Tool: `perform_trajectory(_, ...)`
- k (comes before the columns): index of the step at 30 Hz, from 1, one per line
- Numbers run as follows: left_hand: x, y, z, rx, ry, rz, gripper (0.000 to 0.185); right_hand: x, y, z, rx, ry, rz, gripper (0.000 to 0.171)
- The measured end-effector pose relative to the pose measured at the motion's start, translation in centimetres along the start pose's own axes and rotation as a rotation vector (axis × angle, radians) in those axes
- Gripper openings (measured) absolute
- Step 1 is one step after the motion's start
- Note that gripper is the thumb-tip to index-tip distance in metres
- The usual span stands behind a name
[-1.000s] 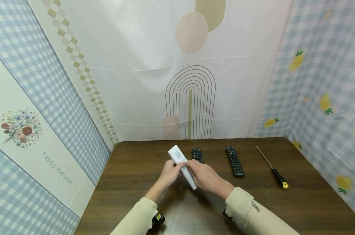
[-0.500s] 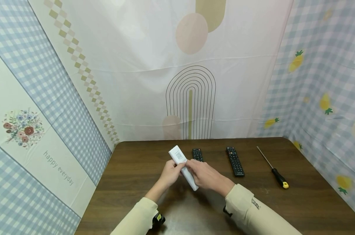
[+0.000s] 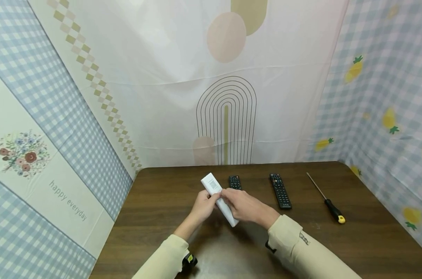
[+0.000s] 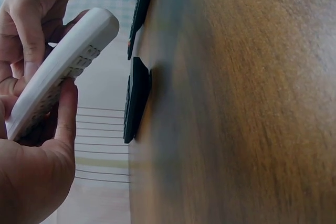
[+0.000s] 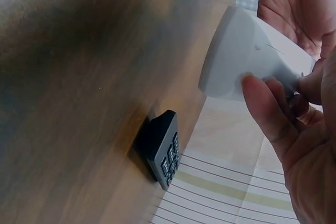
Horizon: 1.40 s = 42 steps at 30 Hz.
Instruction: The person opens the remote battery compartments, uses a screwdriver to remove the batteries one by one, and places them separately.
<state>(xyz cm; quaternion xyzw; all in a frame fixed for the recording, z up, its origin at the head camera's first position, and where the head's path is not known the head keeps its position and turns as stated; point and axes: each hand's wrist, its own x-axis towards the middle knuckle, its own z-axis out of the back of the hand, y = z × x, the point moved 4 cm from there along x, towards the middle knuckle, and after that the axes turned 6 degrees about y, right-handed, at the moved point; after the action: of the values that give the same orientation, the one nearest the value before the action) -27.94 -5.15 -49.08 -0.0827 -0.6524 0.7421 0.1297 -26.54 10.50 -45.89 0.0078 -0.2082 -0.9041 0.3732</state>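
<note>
Dark wood-grain table (image 3: 371, 240), patterned cloth backdrop behind. Slim white plastic remote (image 3: 219, 198) sits lifted just above the table, back face up with barcode label, button side down. Left hand (image 3: 204, 206) has fingers curled round its middle; right hand (image 3: 243, 205) pinches it from the other side. Judgement: light, rigid, smooth shell, so likely slippery; best held along the long edges mid-body. Short black remote (image 3: 234, 182) lies just beyond, long black remote (image 3: 280, 190) and black-and-yellow-handled screwdriver (image 3: 326, 199) further right.
</note>
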Motion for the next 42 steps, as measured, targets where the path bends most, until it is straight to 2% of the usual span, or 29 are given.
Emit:
perform_trajectory(10, 0.3, 0.5, -0.2, -0.028, 0.020, 0.004, 0.031, 0.4, -0.4, 0.3, 0.031, 0.035, 0.020, 0.013)
perform_trajectory(18, 0.6, 0.7, -0.2, 0.001, 0.049, 0.024, 0.032, 0.5, -1.0, 0.4, 0.075, 0.056, -0.002, 0.012)
perform_trajectory(25, 0.9, 0.8, 0.0, -0.002, 0.026, 0.018, 0.030, 0.3, -1.1, 0.3, 0.052, -0.021, 0.032, 0.010)
perform_trajectory(32, 1.3, 0.8, 0.3, -0.017, -0.020, 0.017, 0.030, 0.4, -1.3, -0.1, -0.080, -0.110, 0.091, 0.006)
perform_trajectory(39, 1.7, 0.8, 0.3, -0.032, -0.033, 0.039, 0.032, 0.6, -1.3, 0.1, -0.069, -0.098, 0.104, 0.029)
perform_trajectory(42, 1.8, 0.8, 0.3, -0.042, -0.030, 0.044, 0.032, 0.9, -1.2, 0.3, -0.049, -0.100, 0.109, 0.032)
